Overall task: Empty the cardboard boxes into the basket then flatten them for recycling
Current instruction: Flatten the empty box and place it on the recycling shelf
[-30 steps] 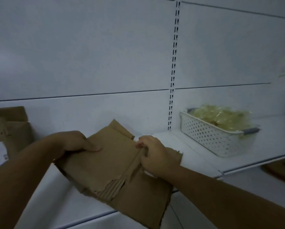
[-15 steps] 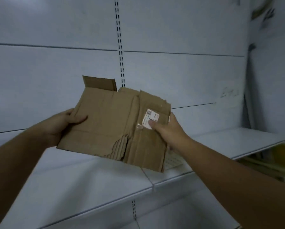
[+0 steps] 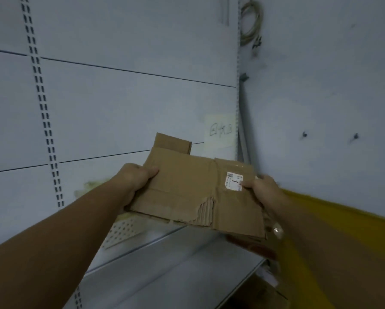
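Observation:
A flattened brown cardboard box with a torn lower edge and a small white label is held up in the air in front of the white shelving. My left hand grips its left edge, thumb on top. My right hand grips its right edge beside the label. Under the cardboard and my left forearm, part of the white perforated basket shows on the shelf; its contents are mostly hidden.
A white metal shelf runs below the cardboard, with slotted uprights on the back panel. A paper note is stuck to the panel. A yellow surface lies at the right, a coiled cable hangs above, and brown cardboard sits on a lower level.
The view has swung to the right toward the wall corner. Both hands carried the flattened box rightward and kept their grip on it; the basket now sits behind and below it.

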Demonstrator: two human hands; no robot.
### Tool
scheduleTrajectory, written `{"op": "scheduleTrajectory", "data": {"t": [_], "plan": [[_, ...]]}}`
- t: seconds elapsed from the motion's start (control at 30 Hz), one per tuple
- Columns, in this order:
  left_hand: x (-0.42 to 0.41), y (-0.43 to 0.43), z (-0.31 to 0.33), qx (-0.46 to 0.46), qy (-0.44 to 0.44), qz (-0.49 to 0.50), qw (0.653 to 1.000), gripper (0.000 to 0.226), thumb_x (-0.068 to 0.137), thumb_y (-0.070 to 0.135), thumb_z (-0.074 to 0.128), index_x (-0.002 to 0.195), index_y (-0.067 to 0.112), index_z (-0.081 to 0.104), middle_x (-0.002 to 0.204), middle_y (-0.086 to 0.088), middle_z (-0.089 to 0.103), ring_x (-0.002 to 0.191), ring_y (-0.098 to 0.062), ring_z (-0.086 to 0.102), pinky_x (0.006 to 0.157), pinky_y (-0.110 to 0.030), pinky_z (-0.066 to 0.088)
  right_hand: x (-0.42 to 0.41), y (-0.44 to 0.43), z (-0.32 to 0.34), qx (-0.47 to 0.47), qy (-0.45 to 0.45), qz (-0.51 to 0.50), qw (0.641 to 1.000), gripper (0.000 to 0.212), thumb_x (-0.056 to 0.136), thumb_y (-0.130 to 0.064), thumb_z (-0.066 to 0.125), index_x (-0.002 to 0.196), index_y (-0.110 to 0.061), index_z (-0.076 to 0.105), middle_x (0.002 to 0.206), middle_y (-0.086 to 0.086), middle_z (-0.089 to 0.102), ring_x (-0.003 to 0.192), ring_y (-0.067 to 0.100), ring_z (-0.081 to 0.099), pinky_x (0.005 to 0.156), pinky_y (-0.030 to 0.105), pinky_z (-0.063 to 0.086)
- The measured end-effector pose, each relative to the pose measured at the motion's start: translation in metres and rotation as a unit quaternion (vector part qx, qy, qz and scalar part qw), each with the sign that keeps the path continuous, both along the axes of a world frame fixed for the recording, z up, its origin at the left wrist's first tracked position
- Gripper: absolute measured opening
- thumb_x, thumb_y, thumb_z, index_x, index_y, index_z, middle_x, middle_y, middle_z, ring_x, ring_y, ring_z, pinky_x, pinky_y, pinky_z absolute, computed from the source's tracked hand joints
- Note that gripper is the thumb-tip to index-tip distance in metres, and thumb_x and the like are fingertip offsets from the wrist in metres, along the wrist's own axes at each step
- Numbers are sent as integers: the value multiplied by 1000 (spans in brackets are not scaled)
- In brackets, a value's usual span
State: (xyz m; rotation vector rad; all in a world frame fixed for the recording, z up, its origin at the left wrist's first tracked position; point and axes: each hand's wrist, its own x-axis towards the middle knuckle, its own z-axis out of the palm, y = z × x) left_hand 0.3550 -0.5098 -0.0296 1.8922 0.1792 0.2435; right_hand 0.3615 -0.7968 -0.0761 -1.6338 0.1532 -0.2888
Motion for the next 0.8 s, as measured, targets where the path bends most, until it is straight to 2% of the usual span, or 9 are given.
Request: {"op": "scheduleTrajectory", "data": {"t": [0.1,0.2,0.3,0.37,0.43,0.53,0.67,0.73,0.8], "plan": [[44,-36,-2,58,-6,-38,998,50,83,42,67,108,-1,62,98,-16,66,78,-29,62,66,-36,47,14,-35,-14,24,4,-41,999,31,89,-26,58,111,-5,60,83,4,65,76,20,62,58,28,47],[94,-65,-8,122,-11,-69,990,53,85,45,62,111,-2,60,104,-17,65,84,-29,61,72,-37,46,34,-57,-26,37,7,-70,997,35,87,-35,60,109,-7,62,93,8,69,83,22,65,66,30,52],[138,-94,-31,191,-33,-97,976,57,90,49,52,117,-1,54,114,-18,60,90,-27,55,76,-35,42,57,-78,-28,42,19,-109,993,33,90,-22,57,118,-4,56,99,11,68,87,24,64,65,30,52],[165,-112,-49,183,-24,-138,973,59,90,54,47,118,2,52,112,-15,59,91,-25,54,77,-34,43,70,-95,-28,41,16,-136,990,32,92,-17,54,120,-3,52,103,14,66,87,25,64,62,31,51],[184,-129,-66,112,39,-209,971,59,87,58,49,111,5,57,106,-12,64,91,-25,61,77,-34,48,79,-114,-31,44,14,-166,985,26,92,-14,52,117,-5,52,98,13,65,83,25,64,59,31,50],[209,-151,-87,-130,134,-290,939,49,87,45,58,111,3,64,105,-15,71,91,-28,69,73,-34,57,92,-147,-37,61,1,-207,976,20,94,-14,50,113,-9,51,92,9,64,79,25,64,58,32,50],[235,-193,-105,-478,132,-289,819,42,93,35,49,112,0,62,94,-14,74,78,-22,73,69,-33,61,116,-191,-42,106,-27,-247,963,15,96,-14,49,110,-12,48,87,6,60,76,22,61,57,33,49],[241,-220,-105,-562,102,-256,780,36,91,31,53,114,4,59,93,-12,75,79,-21,73,64,-32,61,131,-210,-44,136,-32,-252,958,14,96,-14,49,110,-12,47,89,7,60,79,25,62,61,36,52],[245,-248,-102,-559,87,-240,789,36,90,33,55,114,7,61,103,-13,72,89,-24,71,69,-35,61,147,-229,-45,150,-41,-251,956,15,96,-14,48,111,-12,46,94,9,60,85,29,63,68,41,54]]}}
